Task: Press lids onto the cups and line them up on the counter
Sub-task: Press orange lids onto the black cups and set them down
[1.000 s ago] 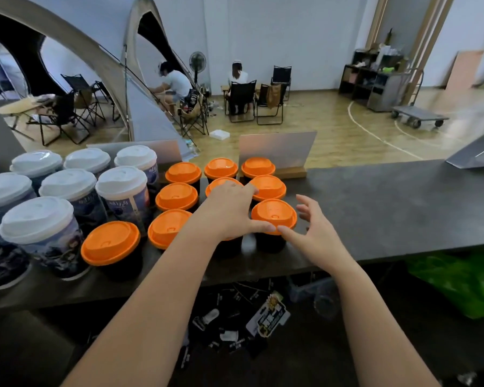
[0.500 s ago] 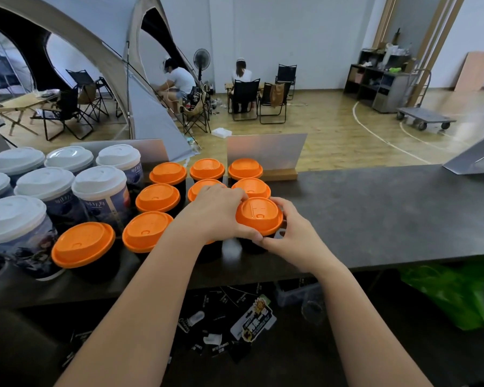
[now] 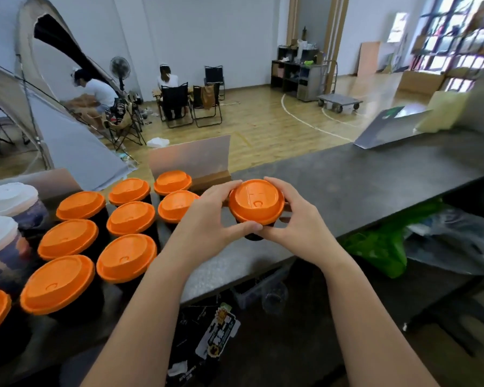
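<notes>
Head view: a dark cup (image 3: 252,234) with an orange lid (image 3: 256,201) sits between both hands over the grey counter (image 3: 375,174). The left hand (image 3: 207,219) and right hand (image 3: 296,219) each curl fingers and thumb round the lid's rim. Other orange-lidded cups (image 3: 130,217) stand grouped just to the left.

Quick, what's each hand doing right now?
Left hand: fingers curled round the orange-lidded cup, holding it.
Right hand: gripping the same cup from the other side.
</notes>
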`<action>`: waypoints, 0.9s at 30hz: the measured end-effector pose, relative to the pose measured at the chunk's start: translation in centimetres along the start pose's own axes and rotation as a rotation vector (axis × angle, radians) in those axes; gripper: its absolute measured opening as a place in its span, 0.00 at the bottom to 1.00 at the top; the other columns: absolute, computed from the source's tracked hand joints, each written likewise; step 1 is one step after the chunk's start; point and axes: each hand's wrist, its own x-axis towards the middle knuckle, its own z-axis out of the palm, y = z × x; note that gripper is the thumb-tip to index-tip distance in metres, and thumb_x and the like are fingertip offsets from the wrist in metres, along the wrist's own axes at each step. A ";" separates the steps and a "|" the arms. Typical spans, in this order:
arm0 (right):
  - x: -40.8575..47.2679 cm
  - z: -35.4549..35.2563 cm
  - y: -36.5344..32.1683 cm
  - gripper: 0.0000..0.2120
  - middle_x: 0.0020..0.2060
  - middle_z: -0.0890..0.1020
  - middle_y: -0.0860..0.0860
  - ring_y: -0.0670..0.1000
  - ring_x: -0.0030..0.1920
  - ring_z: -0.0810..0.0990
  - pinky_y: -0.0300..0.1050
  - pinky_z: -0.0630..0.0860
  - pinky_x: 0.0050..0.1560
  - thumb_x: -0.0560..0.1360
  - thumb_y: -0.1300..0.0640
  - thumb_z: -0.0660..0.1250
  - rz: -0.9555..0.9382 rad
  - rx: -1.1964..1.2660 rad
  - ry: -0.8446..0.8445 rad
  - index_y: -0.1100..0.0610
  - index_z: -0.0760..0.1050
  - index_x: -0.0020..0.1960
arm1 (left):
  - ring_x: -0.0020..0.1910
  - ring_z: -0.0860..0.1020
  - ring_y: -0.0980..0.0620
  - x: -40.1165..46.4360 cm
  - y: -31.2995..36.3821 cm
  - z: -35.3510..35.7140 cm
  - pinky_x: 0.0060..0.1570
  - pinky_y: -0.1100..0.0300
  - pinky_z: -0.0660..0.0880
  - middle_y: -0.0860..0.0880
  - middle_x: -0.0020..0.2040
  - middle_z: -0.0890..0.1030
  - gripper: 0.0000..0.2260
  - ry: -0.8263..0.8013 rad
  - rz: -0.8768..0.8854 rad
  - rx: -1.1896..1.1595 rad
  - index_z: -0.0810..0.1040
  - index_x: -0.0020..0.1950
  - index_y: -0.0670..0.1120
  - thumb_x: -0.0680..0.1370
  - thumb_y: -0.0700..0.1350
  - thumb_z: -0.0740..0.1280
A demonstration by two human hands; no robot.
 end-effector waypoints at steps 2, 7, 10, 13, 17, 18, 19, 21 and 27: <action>-0.9 -1.3 0.7 0.40 0.65 0.73 0.38 0.39 0.63 0.72 0.34 0.72 0.60 0.67 0.46 0.79 0.044 -0.023 0.056 0.42 0.62 0.73 | 0.65 0.73 0.61 0.9 0.7 1.5 0.65 0.58 0.74 0.56 0.69 0.74 0.41 -0.037 0.025 -0.103 0.66 0.76 0.53 0.65 0.63 0.74; -2.6 -4.6 2.6 0.39 0.64 0.72 0.35 0.36 0.63 0.71 0.34 0.70 0.60 0.67 0.44 0.78 0.125 -0.067 0.172 0.40 0.62 0.72 | 0.64 0.73 0.61 3.1 2.4 6.0 0.63 0.58 0.75 0.59 0.67 0.73 0.36 -0.060 0.071 -0.266 0.66 0.74 0.57 0.69 0.58 0.76; -3.5 -6.6 4.0 0.39 0.65 0.72 0.37 0.38 0.63 0.72 0.31 0.69 0.58 0.67 0.44 0.77 0.171 -0.063 0.197 0.42 0.62 0.72 | 0.65 0.72 0.62 4.1 3.9 9.0 0.64 0.62 0.73 0.60 0.68 0.72 0.35 -0.095 0.067 -0.350 0.64 0.74 0.58 0.69 0.59 0.74; -4.1 -8.9 5.8 0.38 0.65 0.72 0.38 0.36 0.62 0.72 0.25 0.69 0.54 0.67 0.45 0.77 0.208 -0.053 0.227 0.42 0.63 0.72 | 0.65 0.73 0.63 5.4 5.9 11.8 0.62 0.67 0.73 0.63 0.66 0.72 0.38 -0.164 0.034 -0.463 0.62 0.75 0.58 0.67 0.63 0.71; -4.3 -13.0 8.8 0.38 0.63 0.71 0.36 0.29 0.59 0.69 0.19 0.66 0.53 0.68 0.46 0.77 0.220 -0.050 0.254 0.41 0.62 0.72 | 0.66 0.73 0.62 8.1 8.5 15.7 0.66 0.60 0.73 0.62 0.67 0.72 0.38 -0.179 0.034 -0.515 0.62 0.75 0.58 0.67 0.62 0.71; -4.2 -14.2 9.7 0.38 0.64 0.71 0.37 0.30 0.59 0.70 0.19 0.66 0.53 0.68 0.47 0.77 0.221 -0.050 0.256 0.42 0.62 0.72 | 0.66 0.73 0.61 8.8 9.3 16.8 0.66 0.59 0.73 0.61 0.68 0.72 0.38 -0.174 0.036 -0.525 0.62 0.75 0.59 0.68 0.62 0.71; -4.1 -15.4 10.6 0.38 0.64 0.71 0.37 0.33 0.59 0.71 0.19 0.66 0.52 0.68 0.48 0.77 0.220 -0.054 0.255 0.42 0.61 0.73 | 0.67 0.72 0.60 9.6 10.0 17.9 0.67 0.57 0.73 0.60 0.68 0.72 0.38 -0.167 0.039 -0.535 0.62 0.75 0.59 0.68 0.62 0.71; -3.6 -17.9 12.5 0.39 0.65 0.71 0.39 0.38 0.61 0.71 0.20 0.67 0.51 0.69 0.49 0.77 0.214 -0.063 0.245 0.43 0.61 0.73 | 0.67 0.73 0.59 11.1 11.5 20.3 0.67 0.55 0.73 0.59 0.69 0.72 0.38 -0.148 0.038 -0.556 0.62 0.76 0.59 0.69 0.62 0.72; -1.9 -24.6 18.1 0.39 0.68 0.71 0.44 0.45 0.66 0.71 0.33 0.71 0.60 0.70 0.51 0.77 0.200 -0.064 0.212 0.44 0.60 0.75 | 0.65 0.73 0.62 15.8 15.7 26.5 0.65 0.61 0.73 0.61 0.67 0.71 0.38 -0.084 0.006 -0.565 0.60 0.77 0.58 0.70 0.60 0.70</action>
